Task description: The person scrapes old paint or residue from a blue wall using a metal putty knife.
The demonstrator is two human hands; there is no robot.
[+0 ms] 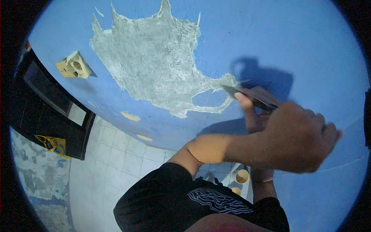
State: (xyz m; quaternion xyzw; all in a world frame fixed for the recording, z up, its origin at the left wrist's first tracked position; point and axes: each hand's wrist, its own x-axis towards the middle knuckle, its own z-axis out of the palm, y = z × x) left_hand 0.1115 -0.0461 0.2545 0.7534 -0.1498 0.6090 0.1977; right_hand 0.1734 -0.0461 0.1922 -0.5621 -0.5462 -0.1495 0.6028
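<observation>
A scraper (253,96) with a flat metal blade has its edge against the wall, at the right end of a grey patch (150,58) where the blue paint is off. My left hand (297,137) reaches across from the left and is closed around the scraper's dark handle, most of which it hides. Behind the left wrist, my right hand (253,110) pinches the blade, thumb on the near face. Its other fingers are partly hidden. A small island of blue paint (210,98) sits inside the bare patch, just left of the blade.
A cream wall fixture (77,65) sticks out at the upper left. Below it stands a dark door or cabinet (46,104) with a yellow bag (56,146). Cream containers (242,176) stand below my arms, above white floor tiles (127,150).
</observation>
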